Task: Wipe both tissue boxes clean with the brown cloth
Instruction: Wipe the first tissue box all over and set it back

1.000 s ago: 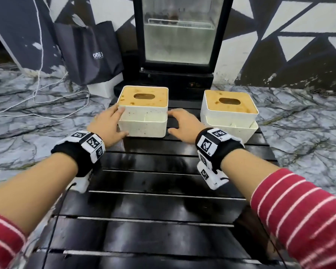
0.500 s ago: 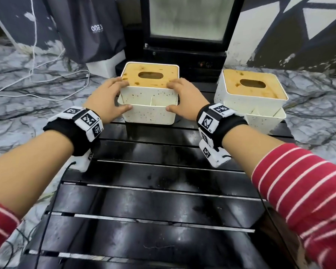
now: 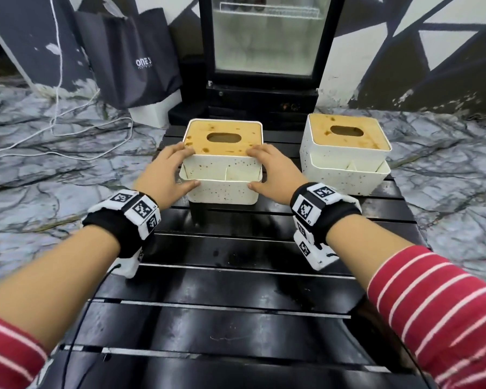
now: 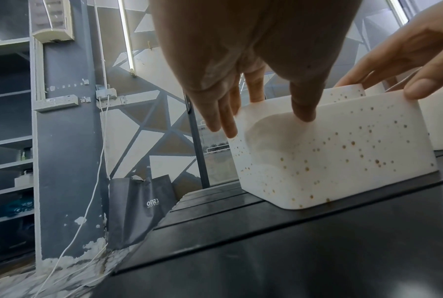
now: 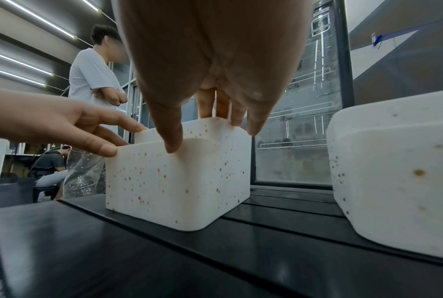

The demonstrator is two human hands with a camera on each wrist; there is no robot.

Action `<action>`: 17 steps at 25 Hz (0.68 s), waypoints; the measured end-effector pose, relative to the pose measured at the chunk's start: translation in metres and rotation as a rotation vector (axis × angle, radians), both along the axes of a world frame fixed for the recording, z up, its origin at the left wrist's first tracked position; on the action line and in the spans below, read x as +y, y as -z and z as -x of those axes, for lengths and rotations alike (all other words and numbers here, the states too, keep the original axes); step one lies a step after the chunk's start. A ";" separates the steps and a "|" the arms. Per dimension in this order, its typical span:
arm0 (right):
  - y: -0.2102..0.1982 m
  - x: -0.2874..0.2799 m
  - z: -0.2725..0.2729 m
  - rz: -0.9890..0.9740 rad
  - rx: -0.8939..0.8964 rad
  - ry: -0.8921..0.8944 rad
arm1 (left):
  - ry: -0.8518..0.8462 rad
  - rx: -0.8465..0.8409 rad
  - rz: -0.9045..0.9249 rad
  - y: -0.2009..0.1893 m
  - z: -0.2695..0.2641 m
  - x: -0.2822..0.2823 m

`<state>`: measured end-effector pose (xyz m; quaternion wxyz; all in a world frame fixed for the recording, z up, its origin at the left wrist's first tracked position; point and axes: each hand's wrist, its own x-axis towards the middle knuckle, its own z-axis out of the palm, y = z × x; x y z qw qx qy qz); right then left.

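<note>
Two white tissue boxes with stained wooden lids and brown speckles stand at the far end of the black slatted table (image 3: 236, 290). My left hand (image 3: 166, 175) and right hand (image 3: 277, 172) grip the left tissue box (image 3: 222, 190) from its two sides, thumbs on the front wall and fingers at the lid's edge. In the left wrist view my left hand (image 4: 240, 60) holds that box (image 4: 330, 161) by its corner. The right wrist view shows my right hand (image 5: 215, 60) on the box (image 5: 177, 181). The right tissue box (image 3: 345, 178) stands untouched. No brown cloth is in view.
A glass-door fridge (image 3: 264, 37) stands right behind the table. A dark bag (image 3: 129, 57) and white cables (image 3: 56, 127) lie on the marbled floor to the left. A person (image 5: 92, 76) stands with crossed arms beyond the table's left side.
My hands lay beside the left box a second ago; they have closed onto its sides. My view has moved nearer.
</note>
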<state>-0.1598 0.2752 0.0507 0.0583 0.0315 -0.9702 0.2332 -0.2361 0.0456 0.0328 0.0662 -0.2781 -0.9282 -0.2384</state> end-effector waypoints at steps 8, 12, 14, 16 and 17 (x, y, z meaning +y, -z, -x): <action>0.003 0.001 -0.082 0.000 -0.018 0.002 | 0.036 -0.048 -0.087 0.000 -0.080 -0.004; 0.008 0.002 -0.127 -0.002 0.002 0.004 | 0.074 -0.063 -0.118 0.001 -0.120 -0.006; 0.008 0.003 -0.148 0.004 0.014 0.009 | 0.090 -0.079 -0.134 0.002 -0.138 -0.005; 0.008 0.003 -0.167 0.015 0.021 0.012 | 0.093 -0.095 -0.130 0.002 -0.155 -0.005; 0.008 0.004 -0.177 0.021 0.025 0.013 | 0.100 -0.098 -0.129 0.002 -0.163 -0.005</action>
